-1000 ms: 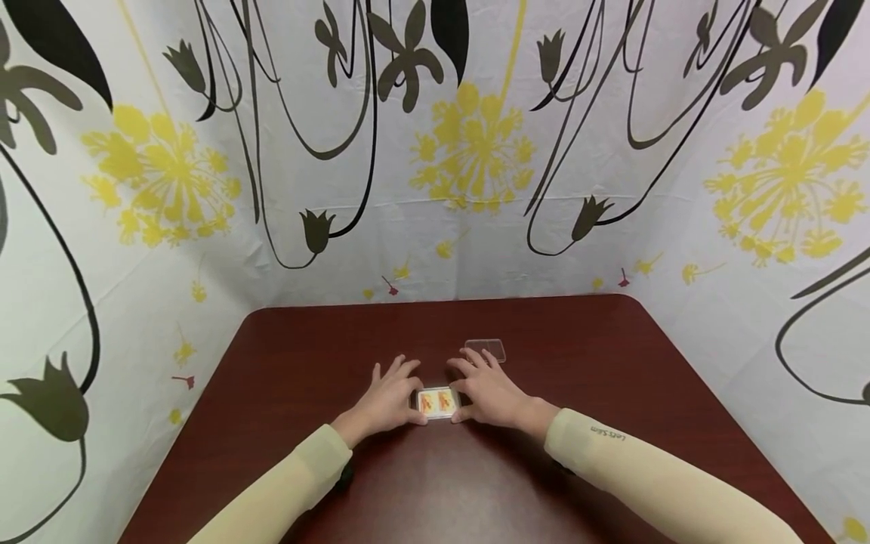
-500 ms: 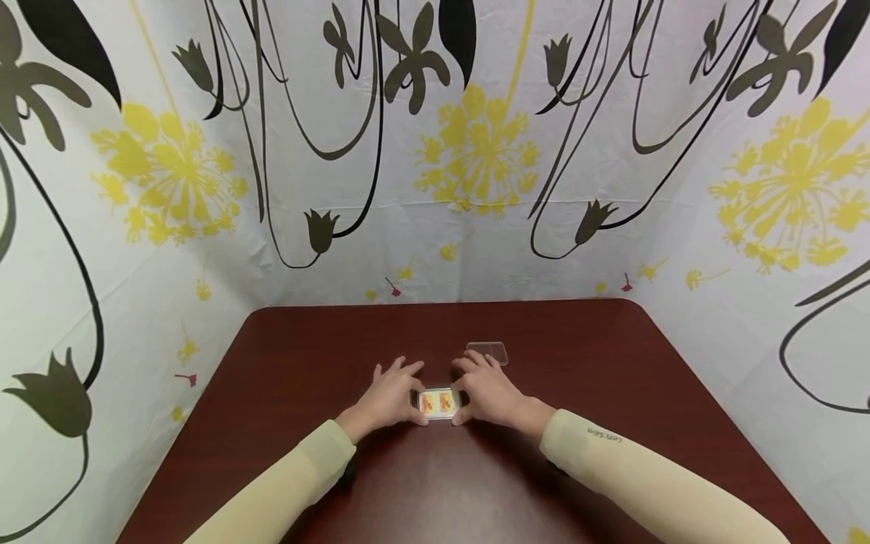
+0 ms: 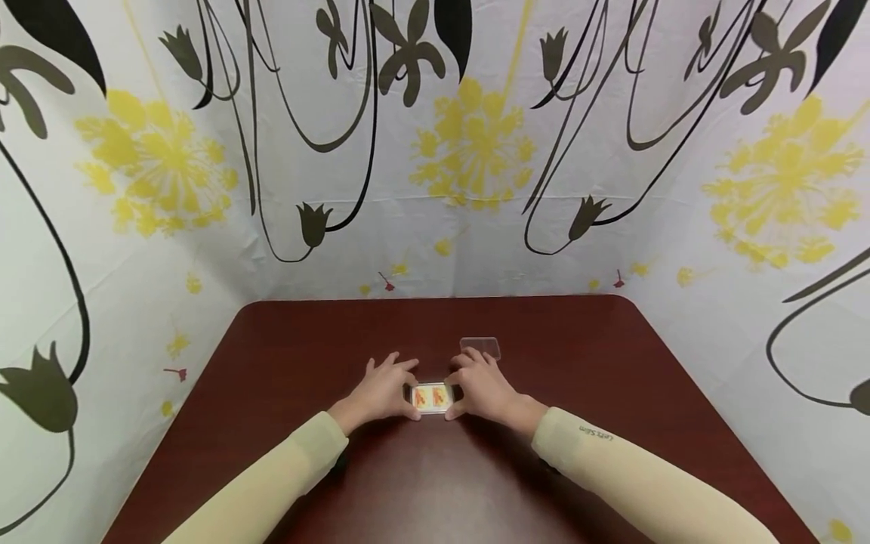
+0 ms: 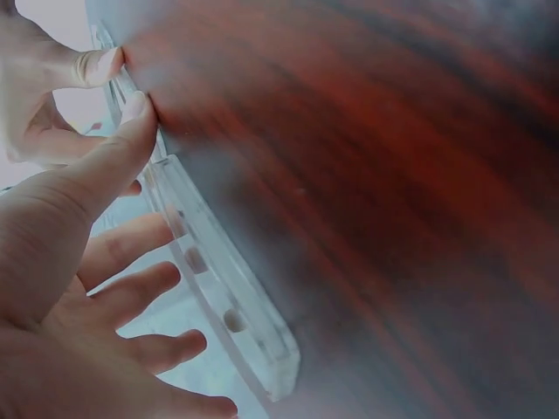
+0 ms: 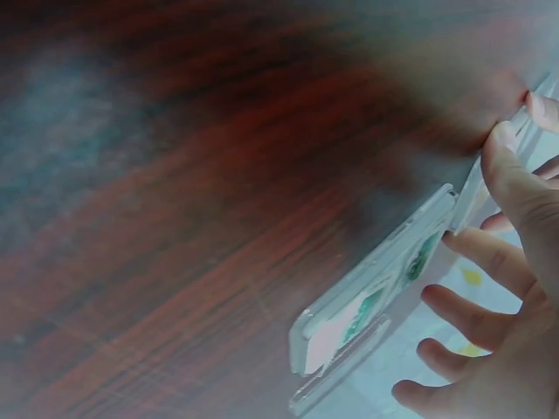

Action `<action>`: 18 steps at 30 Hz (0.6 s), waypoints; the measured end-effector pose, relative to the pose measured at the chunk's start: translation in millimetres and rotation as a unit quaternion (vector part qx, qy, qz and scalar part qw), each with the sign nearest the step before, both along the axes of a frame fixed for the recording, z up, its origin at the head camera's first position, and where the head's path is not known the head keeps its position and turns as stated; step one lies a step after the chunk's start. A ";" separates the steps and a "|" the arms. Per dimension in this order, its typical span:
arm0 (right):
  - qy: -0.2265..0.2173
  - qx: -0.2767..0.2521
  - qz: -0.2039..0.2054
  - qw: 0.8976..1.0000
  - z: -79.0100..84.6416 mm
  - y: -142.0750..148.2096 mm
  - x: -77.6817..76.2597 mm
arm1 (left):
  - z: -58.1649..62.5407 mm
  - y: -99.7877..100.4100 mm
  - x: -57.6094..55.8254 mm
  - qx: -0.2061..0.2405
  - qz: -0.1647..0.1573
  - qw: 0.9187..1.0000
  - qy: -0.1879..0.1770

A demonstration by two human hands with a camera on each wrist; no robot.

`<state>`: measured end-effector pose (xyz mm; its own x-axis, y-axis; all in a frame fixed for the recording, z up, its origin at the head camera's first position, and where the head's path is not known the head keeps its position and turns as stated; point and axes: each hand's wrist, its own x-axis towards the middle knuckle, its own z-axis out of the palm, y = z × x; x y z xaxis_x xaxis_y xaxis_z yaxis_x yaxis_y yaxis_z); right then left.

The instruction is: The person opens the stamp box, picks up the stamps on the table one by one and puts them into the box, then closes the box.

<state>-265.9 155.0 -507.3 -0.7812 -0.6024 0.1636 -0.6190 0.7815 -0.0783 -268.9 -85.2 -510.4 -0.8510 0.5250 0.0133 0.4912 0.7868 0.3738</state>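
A small, flat clear plastic case [image 3: 432, 398] with two orange pictures in it lies at the middle of the table. My left hand [image 3: 384, 391] holds its left end between thumb and index finger, the other fingers spread. The right hand [image 3: 484, 389] grips the right end in the same way. The left wrist view shows an open-looking clear plastic box [image 4: 231, 288] with round dark spots beside the left fingers. In the right wrist view, a second clear case [image 5: 376, 288] with green pictures lies beside the right fingers; in the head view the hand covers that area.
Just beyond the right fingertips lies a clear, flat plastic lid [image 3: 481, 346]. Everything rests on a dark red wooden table [image 3: 326, 332] with rounded far corners. A white cloth [image 3: 401, 249] with flower prints hangs around its back and sides.
The head view has shifted a little. Both hands keep their hold on the case's ends, at about the same spot on the table.
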 end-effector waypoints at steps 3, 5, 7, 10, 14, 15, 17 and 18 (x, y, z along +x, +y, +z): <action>-0.013 -0.005 -0.001 1.000 -0.6 -0.5 0.1 | -1.8 -3.9 1.8 0.004 0.009 1.000 -0.001; -0.017 -0.002 -0.008 1.000 -1.4 0.3 0.9 | -4.0 -5.5 2.5 0.004 0.014 1.000 0.002; -0.019 0.001 -0.012 1.000 -2.1 1.8 2.0 | -6.0 -6.1 3.2 0.005 0.017 1.000 0.005; -0.018 0.005 -0.009 1.000 -2.6 3.7 3.0 | -6.7 -6.5 4.4 0.001 0.019 1.000 0.010; -0.016 0.014 -0.002 1.000 -1.2 4.0 1.9 | -4.1 -7.2 4.5 -0.010 0.011 1.000 0.019; -0.017 0.019 -0.002 1.000 -0.6 4.0 1.4 | -3.4 -7.7 4.1 -0.013 0.008 1.000 0.019; -0.016 0.023 -0.001 1.000 1.2 3.6 1.3 | -1.4 -8.5 3.4 -0.015 0.005 1.000 0.018; -0.016 0.024 -0.001 1.000 2.3 3.6 1.0 | -0.7 -8.9 2.8 -0.015 0.004 1.000 0.018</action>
<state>-264.9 158.6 -505.0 -0.7868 -0.6075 0.1092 -0.6152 0.7861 -0.0596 -266.1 -94.2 -511.1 -0.8547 0.5184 0.0286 0.4974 0.8019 0.3310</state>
